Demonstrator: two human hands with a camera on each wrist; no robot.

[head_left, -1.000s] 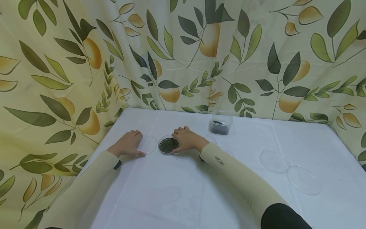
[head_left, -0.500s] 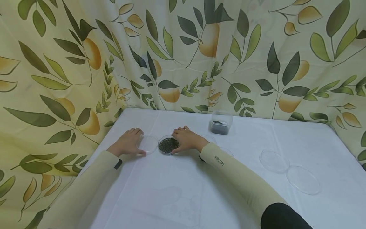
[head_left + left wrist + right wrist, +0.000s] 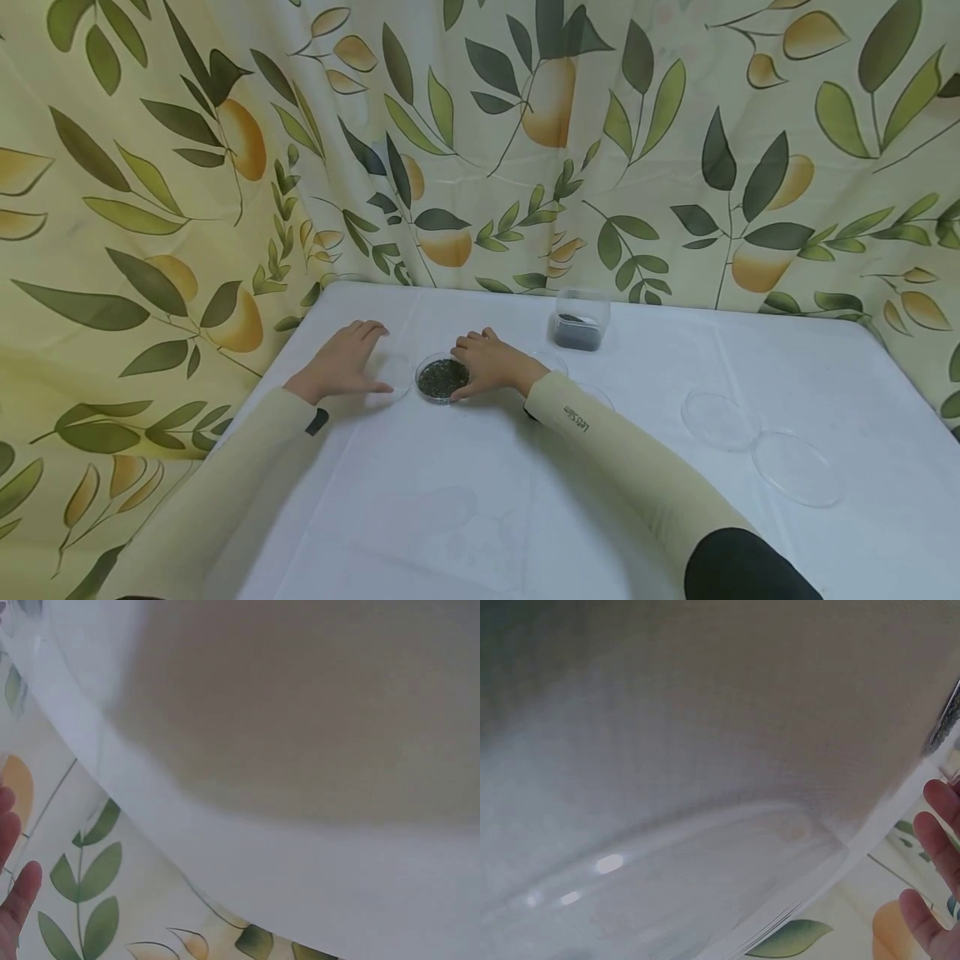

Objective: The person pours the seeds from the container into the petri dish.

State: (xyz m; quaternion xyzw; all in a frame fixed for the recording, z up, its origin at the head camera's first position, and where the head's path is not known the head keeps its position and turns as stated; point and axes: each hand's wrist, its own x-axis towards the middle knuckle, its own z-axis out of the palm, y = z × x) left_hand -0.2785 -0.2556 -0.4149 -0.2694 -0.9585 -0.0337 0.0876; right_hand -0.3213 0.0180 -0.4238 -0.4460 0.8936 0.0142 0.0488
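Note:
My right hand point(image 3: 491, 367) holds the right side of a clear petri dish point(image 3: 442, 379) filled with dark, speckled grains, its thumb in front and fingers at the back rim. The dish's edge shows at the far right of the right wrist view, above my fingertips point(image 3: 930, 832). To its left lies a clear round dish or lid point(image 3: 401, 377), faint against the cloth. Over that one's left part is my left hand point(image 3: 345, 358), thumb and fingers spread wide apart. In the left wrist view, only fingertips point(image 3: 28, 879) of this hand show at the left edge.
Behind my right hand stands a clear square tub point(image 3: 579, 333) with dark grains. Clear round dishes point(image 3: 551, 364) lie partly hidden by my right forearm. Two clear discs point(image 3: 720, 421) lie farther right on the white-covered table point(image 3: 450, 517). A leaf-patterned curtain point(image 3: 480, 150) hangs behind.
My left hand has moved up and slightly right from the left side of the clear round dish or lid, which stays almost in place. My right hand keeps its hold on the filled petri dish.

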